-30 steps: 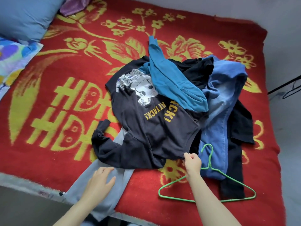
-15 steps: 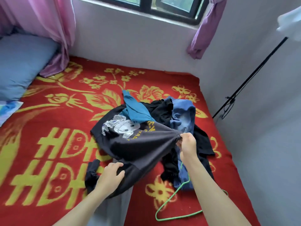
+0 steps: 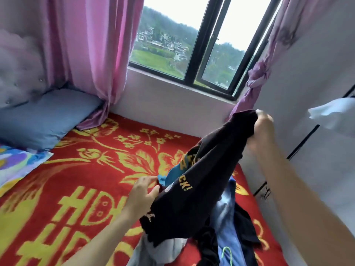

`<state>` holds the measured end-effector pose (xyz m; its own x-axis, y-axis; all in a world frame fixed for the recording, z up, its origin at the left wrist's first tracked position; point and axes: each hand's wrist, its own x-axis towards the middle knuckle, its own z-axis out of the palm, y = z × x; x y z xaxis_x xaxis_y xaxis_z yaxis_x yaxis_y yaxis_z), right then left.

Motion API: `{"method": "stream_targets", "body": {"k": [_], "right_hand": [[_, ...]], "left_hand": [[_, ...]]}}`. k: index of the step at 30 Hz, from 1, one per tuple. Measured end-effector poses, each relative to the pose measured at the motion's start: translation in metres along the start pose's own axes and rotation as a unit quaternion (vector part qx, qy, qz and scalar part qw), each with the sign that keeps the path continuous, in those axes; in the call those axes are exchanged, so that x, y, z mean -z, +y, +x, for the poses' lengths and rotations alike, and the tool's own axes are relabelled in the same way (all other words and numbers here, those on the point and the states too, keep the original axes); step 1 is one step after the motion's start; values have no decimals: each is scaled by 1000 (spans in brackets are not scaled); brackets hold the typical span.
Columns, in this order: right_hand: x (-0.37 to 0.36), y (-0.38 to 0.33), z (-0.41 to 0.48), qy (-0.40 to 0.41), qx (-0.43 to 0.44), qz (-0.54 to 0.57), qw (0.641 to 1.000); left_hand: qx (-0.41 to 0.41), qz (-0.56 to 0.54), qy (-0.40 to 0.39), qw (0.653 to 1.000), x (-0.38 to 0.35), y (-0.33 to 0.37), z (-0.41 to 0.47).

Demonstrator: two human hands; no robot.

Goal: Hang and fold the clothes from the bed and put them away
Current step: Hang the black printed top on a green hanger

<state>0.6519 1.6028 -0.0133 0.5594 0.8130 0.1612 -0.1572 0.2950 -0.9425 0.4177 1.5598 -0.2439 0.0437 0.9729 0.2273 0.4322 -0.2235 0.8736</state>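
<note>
A black sweatshirt with yellow lettering [image 3: 194,191] hangs lifted above the bed. My right hand [image 3: 262,127] grips its upper edge, raised high near the wall. My left hand [image 3: 143,191] pinches the lower side of the same sweatshirt. Below it on the red and yellow blanket [image 3: 86,189] lie the other clothes: blue jeans [image 3: 228,227], a teal garment [image 3: 172,174], a black garment [image 3: 245,229] and grey cloth [image 3: 169,248]. A bit of the green hanger [image 3: 226,253] shows on the jeans.
A blue pillow [image 3: 44,118] and a patterned pillow [image 3: 17,162] lie at the left. Pink curtains [image 3: 92,45] flank the window [image 3: 192,39]. A black clothes rail [image 3: 301,144] with white cloth [image 3: 334,114] stands by the right wall.
Both hands took hold of the black sweatshirt and lifted it off the pile; my right hand rose high to the right. The view tilted up toward the window.
</note>
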Motion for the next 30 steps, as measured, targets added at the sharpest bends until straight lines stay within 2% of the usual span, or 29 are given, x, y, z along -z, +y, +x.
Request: {"method": "stream_targets", "body": {"k": [4,8,11,14,16,18,24,28,30], "right_hand": [[-40,-55,-23,-117,13,11,993],[-58,-91,-33,-169,11,-32,985],[-54,-106,-31,-193,7,-37,980],[-44,-114,-30,-201,8,-44,979],[-40,-118,-30,-201,18,-55,978],[-39,-120,-32,-203,20,-49,978],[-32,-118,-40,-227,23,-26,973],[-24,-105,-39,-204,23,-20,978],[-10,-95,-33,-174,22,-36,984]], "left_hand": [[-36,-34,14,999,15,28,18],[-8,-109,5,994,29,55,37],[7,-200,-93,975,32,73,50],[10,-260,-222,940,26,90,60],[-17,-232,-314,921,19,98,62],[-44,-191,-360,912,10,104,62],[33,-251,-385,888,-19,113,61],[65,-321,-295,898,-26,111,57],[92,-385,-244,886,-14,99,58]]}}
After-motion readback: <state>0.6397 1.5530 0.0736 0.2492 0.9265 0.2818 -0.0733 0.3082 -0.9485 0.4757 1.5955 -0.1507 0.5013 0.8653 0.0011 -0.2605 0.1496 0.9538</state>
